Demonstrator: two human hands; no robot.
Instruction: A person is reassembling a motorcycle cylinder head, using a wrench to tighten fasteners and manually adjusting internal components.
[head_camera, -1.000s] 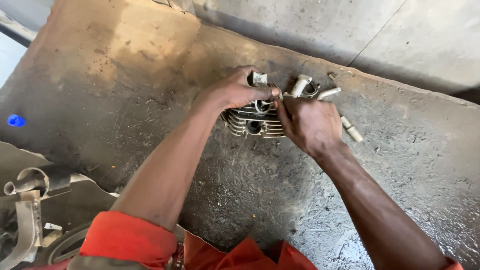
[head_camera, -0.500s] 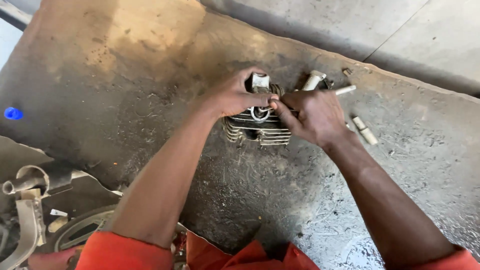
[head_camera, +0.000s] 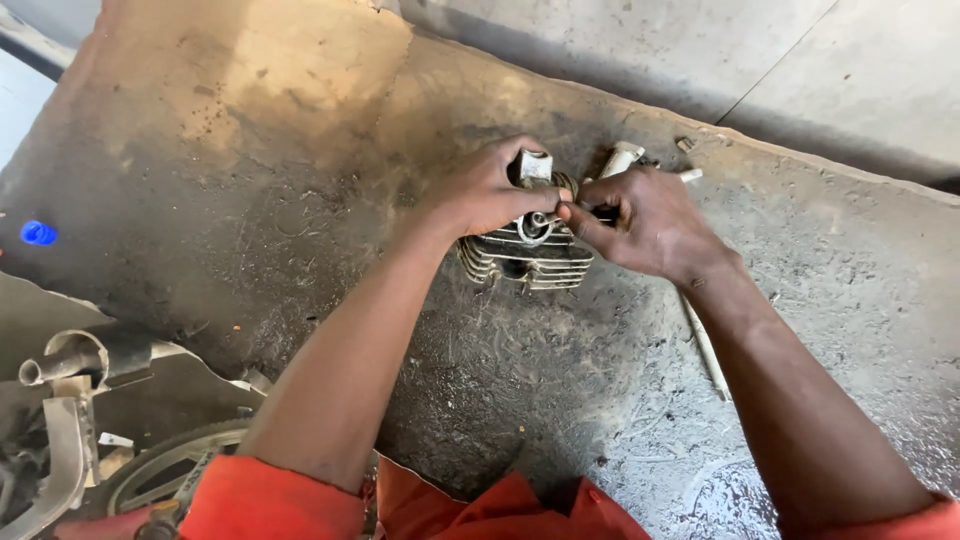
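Observation:
A grey finned engine cylinder head (head_camera: 528, 262) rests on the grimy concrete floor (head_camera: 300, 200). My left hand (head_camera: 482, 190) grips its top left side, the thumb beside a round fitting. My right hand (head_camera: 648, 222) is closed over the head's right side, fingertips pinching at a small part near the centre; what is pinched is too small to make out. A pale metal block (head_camera: 534, 165) sticks up between my hands. A whitish cylindrical piece (head_camera: 620, 158) lies just behind my right hand.
A thin metal rod (head_camera: 706, 346) lies on the floor under my right forearm. A blue cap (head_camera: 38, 233) sits at the far left. Metal machine parts and a wheel-like ring (head_camera: 150, 465) fill the lower left. A concrete step edge (head_camera: 800, 150) runs behind.
Both hands have stayed on the finned head, shifting slightly; my right fingertips have moved in toward the centre fitting. The view has drifted a little.

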